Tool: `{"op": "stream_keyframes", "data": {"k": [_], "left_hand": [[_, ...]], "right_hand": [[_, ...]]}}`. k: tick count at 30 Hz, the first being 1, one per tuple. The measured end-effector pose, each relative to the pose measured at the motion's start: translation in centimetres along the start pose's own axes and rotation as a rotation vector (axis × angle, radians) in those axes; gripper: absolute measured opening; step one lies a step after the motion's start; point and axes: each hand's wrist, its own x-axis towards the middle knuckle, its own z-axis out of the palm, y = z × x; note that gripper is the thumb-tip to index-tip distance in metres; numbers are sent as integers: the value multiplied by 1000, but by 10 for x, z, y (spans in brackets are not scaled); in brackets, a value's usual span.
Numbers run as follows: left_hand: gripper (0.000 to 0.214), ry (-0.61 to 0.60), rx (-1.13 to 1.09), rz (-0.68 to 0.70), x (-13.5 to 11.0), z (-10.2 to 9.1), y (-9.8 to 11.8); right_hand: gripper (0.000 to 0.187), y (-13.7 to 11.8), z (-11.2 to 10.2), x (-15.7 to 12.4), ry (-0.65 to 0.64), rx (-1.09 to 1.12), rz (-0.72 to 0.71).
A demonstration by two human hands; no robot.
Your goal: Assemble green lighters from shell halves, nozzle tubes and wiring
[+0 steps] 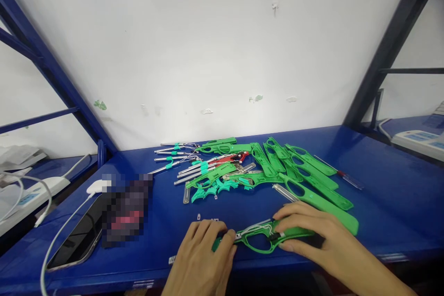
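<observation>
A green utility-lighter casing half (294,231) lies at the table's front edge, its inside facing up. White wires (258,228) and a black igniter part (276,237) show within it near the trigger ring. My left hand (203,254) is closed around the nozzle end, so most of that end is hidden. From the right, my right hand (322,231) grips the handle end, thumb on the near side and fingers on the far side. Just behind it lies another green casing half (333,208) with a clear tube (286,193) by its tip.
Several green casings (308,166), metal nozzle rods (192,176), turquoise pieces (218,188) and a red lighter part (225,159) are heaped at the back. A screwdriver (347,179) lies right. A phone (81,236) with a white cable (57,236) is left. Blue posts frame the table.
</observation>
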Motion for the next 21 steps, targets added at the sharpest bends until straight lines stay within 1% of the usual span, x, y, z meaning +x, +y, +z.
{"op": "stream_keyframes", "data": {"k": [3,6,8,10,11,13,15,18,21], "left_hand": [[26,90,-11,-66,2,-15,-10],[27,179,54,-152,-1,-32,-22],[28,237,117,-198,-5,-38,-30],[26,278,165,-262,-8,-41,-34],[25,277,163,-311,-9,-41,-34],[25,239,94,-416,-9,-39,-33],[25,195,-19,-468,-7,-37,-29],[26,185,-126,-434,-3,-34,-25],[25,158,-141,-388,-3,-31,-26]], "right_hand": [[19,0,0,0,-5,0,-2],[19,-1,0,-1,-4,-7,-1],[19,-2,0,-1,8,-18,4],[19,-3,1,-2,15,-38,14],[19,-3,1,-2,17,-51,21],[20,-3,1,-4,20,-84,33],[21,0,2,-6,34,-120,41],[22,5,3,-7,64,-156,40],[22,11,4,-8,89,-171,20]]}}
